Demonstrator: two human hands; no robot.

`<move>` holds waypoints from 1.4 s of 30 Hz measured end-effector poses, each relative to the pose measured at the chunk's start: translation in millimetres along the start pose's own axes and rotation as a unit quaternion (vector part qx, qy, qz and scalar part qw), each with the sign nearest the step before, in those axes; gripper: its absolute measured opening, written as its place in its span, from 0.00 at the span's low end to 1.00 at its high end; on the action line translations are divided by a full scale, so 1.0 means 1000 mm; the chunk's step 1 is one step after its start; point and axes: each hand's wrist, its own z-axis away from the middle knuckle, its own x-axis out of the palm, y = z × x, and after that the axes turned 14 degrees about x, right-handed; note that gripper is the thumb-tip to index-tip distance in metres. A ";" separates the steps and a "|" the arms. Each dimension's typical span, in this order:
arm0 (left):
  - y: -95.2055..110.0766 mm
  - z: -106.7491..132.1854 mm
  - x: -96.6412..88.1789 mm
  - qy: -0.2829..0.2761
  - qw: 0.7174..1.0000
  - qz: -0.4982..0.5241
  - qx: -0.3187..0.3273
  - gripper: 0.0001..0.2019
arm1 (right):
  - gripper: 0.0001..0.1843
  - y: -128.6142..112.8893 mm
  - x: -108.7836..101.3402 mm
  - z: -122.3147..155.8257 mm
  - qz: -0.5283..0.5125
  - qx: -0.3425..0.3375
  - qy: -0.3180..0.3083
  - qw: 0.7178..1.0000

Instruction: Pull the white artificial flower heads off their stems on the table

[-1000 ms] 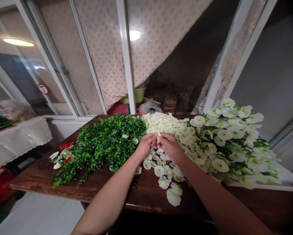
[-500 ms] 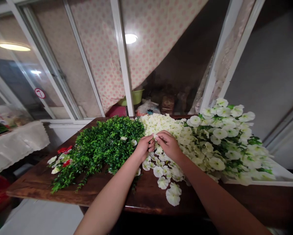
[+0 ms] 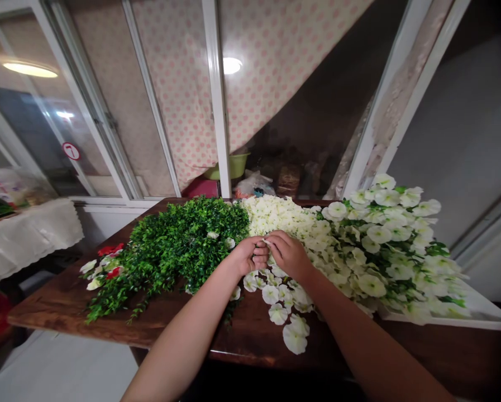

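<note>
My left hand [image 3: 251, 255] and my right hand [image 3: 289, 255] meet fingertip to fingertip over the middle of the table, both closed in a pinch. Between them is a small white artificial flower [image 3: 266, 242], mostly hidden by the fingers. Just beyond lies a heap of loose cream-white blossoms [image 3: 275, 215]. More single white flowers [image 3: 278, 314] are scattered on the tabletop below my hands. To the left spreads a bushy pile of green artificial foliage [image 3: 183, 240]. White flowers on green stems [image 3: 380, 234] are heaped at the right.
The dark wooden table [image 3: 120, 321] stands against a window with a dotted curtain [image 3: 187, 95]. Red and white flowers [image 3: 108, 265] lie at its left end. A white tray [image 3: 480, 312] sits under the right-hand flowers. Farther left is a surface with a white cloth [image 3: 32, 231].
My hands have come slightly lower and closer together, and less of the small flower shows between the fingertips. The view has shifted a little; the piles look the same.
</note>
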 end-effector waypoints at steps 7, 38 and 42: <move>0.001 -0.004 -0.004 0.001 0.996 -0.071 0.056 0.18 | 0.07 -0.016 0.002 -0.008 -0.167 0.099 0.043 0.980; -0.007 -0.014 -0.013 0.125 0.946 -0.218 0.203 0.14 | 0.22 -0.044 -0.281 -0.049 0.502 0.378 0.264 0.731; -0.010 -0.016 -0.016 0.115 0.946 -0.225 0.203 0.13 | 0.23 -0.042 -0.272 -0.047 0.534 0.391 0.185 0.726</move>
